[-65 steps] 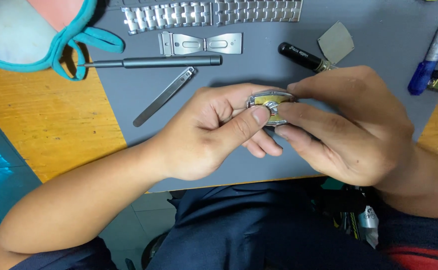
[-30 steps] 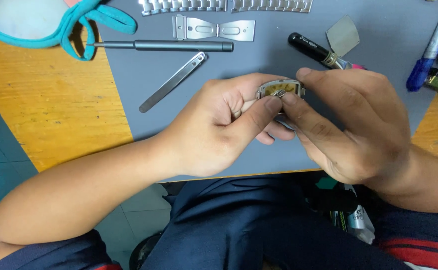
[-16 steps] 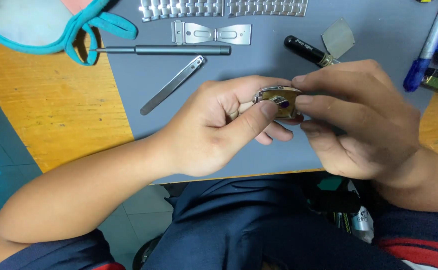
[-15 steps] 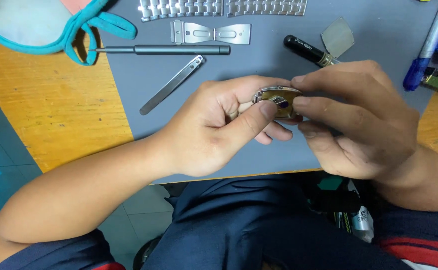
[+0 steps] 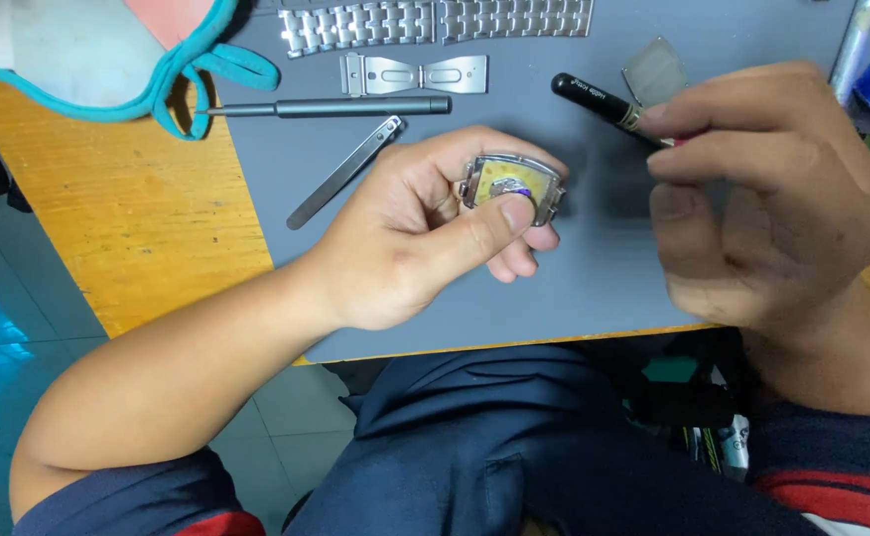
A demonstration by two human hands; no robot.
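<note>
Centre of frame: the left hand (image 5: 425,233) pinches a silver watch case (image 5: 510,187) (back opened, showing a gold-coloured interior) between thumb and fingers, above the grey mat (image 5: 594,288). Right of frame: the right hand (image 5: 767,199), apart from the case, fingers loosely curled; whether it holds anything cannot be told. Upper frame: steel bracelet (image 5: 435,22), clasp (image 5: 413,74), screwdriver (image 5: 331,107), tweezers (image 5: 345,171), black pen-like tool (image 5: 594,97).

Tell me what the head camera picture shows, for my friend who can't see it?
A person's left hand holds an open-backed watch case above a grey mat, thumb pressed on it, while the right hand hovers apart. Behind lie a metal watch band, a clasp, a thin screwdriver and tweezers.
</note>
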